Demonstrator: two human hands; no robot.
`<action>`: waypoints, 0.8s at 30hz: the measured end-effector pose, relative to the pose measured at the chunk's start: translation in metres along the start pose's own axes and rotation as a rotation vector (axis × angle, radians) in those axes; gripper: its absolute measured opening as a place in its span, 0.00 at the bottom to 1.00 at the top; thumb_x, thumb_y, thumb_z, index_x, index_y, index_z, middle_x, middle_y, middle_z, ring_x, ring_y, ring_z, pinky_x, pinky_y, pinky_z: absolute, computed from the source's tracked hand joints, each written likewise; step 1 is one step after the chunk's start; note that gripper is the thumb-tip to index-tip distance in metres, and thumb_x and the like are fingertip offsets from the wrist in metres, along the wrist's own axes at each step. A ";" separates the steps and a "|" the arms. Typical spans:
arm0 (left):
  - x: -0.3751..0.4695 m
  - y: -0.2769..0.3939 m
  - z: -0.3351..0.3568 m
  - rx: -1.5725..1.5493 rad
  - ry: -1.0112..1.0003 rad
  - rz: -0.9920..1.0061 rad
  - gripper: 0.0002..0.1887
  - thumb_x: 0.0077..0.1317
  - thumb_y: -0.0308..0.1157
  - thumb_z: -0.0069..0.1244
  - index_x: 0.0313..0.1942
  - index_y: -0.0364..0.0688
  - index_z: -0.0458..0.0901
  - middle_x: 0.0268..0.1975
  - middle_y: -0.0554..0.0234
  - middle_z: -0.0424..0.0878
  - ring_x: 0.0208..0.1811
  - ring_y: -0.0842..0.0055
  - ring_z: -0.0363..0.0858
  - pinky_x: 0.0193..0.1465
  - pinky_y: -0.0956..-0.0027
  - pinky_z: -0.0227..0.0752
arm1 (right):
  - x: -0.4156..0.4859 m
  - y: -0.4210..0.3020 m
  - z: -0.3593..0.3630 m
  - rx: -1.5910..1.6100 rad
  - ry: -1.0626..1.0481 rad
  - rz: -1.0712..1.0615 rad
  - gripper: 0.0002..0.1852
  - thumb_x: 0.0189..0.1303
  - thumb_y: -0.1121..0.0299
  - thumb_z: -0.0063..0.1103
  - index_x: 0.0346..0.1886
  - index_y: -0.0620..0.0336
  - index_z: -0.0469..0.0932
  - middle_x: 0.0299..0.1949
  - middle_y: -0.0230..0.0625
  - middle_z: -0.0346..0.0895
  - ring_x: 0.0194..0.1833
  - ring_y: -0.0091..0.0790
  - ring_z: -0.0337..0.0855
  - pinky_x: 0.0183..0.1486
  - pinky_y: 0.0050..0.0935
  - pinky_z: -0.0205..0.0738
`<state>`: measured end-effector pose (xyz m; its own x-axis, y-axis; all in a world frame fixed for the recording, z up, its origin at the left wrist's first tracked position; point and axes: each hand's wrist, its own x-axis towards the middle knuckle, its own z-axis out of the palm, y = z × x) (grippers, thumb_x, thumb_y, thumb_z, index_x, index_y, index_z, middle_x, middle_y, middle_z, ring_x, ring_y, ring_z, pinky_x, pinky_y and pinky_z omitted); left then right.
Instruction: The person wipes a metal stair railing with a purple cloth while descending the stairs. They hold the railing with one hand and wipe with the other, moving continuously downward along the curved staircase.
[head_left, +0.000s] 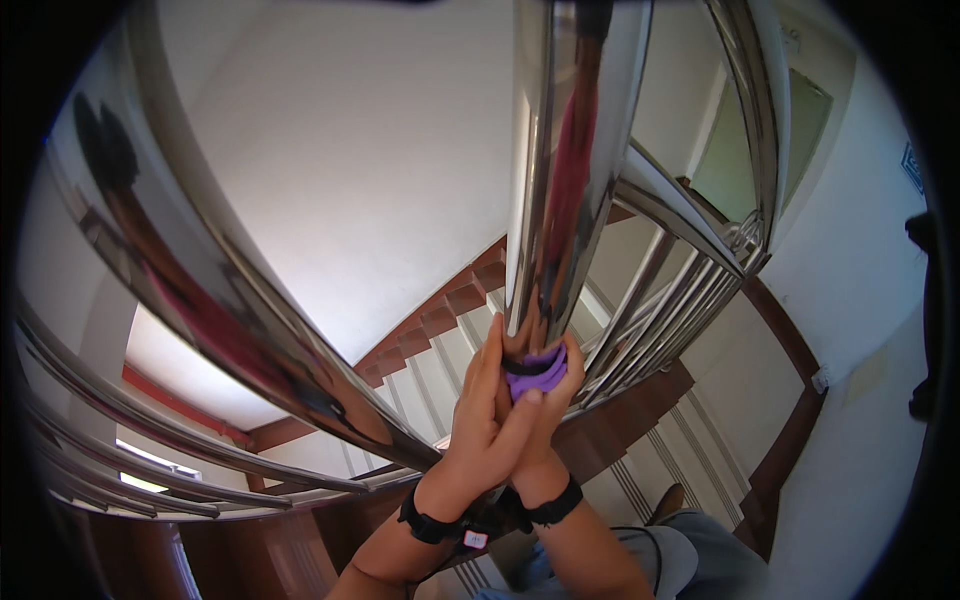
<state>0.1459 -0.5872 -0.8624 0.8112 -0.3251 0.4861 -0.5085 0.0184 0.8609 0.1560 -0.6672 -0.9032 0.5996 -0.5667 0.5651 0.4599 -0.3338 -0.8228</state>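
Note:
A thick polished metal railing tube (525, 247) runs down the middle of the view to my two hands. My left hand (480, 427) lies along its left side, fingers extended against the metal and thumb crossing toward a purple cloth (536, 381). On the right side, my right hand (559, 397) curls round the tube and holds that cloth against it. The two hands meet at the lower end of the visible tube. Part of the cloth is hidden by the fingers. Dark bands circle both wrists.
Another wide metal handrail (247, 330) curves down on the left, above thinner rails (187, 442). Metal balusters (660, 300) stand at right. Striped stairs (427, 375) descend beyond, and more steps (667, 450) lie beside my shoe (667, 502). A white wall (840, 300) bounds the right.

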 end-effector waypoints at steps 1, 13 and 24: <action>0.002 0.006 -0.002 0.077 -0.016 0.029 0.44 0.75 0.32 0.52 0.81 0.25 0.45 0.79 0.39 0.59 0.80 0.59 0.60 0.82 0.61 0.50 | 0.006 -0.004 0.002 -0.056 0.017 -0.114 0.41 0.65 0.61 0.71 0.75 0.69 0.61 0.66 0.54 0.68 0.67 0.53 0.72 0.72 0.44 0.63; 0.023 0.029 0.011 -0.258 0.170 0.064 0.46 0.75 0.35 0.51 0.82 0.29 0.38 0.75 0.45 0.62 0.76 0.62 0.63 0.79 0.60 0.53 | 0.055 -0.045 -0.002 0.089 -0.115 -0.151 0.47 0.55 0.66 0.80 0.75 0.72 0.63 0.65 0.48 0.73 0.64 0.43 0.78 0.70 0.41 0.69; -0.022 -0.026 -0.003 -0.118 0.045 -0.063 0.30 0.74 0.29 0.52 0.71 0.30 0.59 0.61 0.55 0.70 0.62 0.72 0.69 0.70 0.66 0.60 | 0.005 0.018 0.000 0.026 0.022 -0.306 0.31 0.66 0.64 0.66 0.68 0.71 0.72 0.54 0.59 0.82 0.47 0.58 0.86 0.50 0.47 0.82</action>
<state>0.1422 -0.5772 -0.8955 0.8540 -0.2865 0.4343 -0.4207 0.1109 0.9004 0.1674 -0.6760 -0.9151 0.4164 -0.4586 0.7850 0.6337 -0.4727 -0.6123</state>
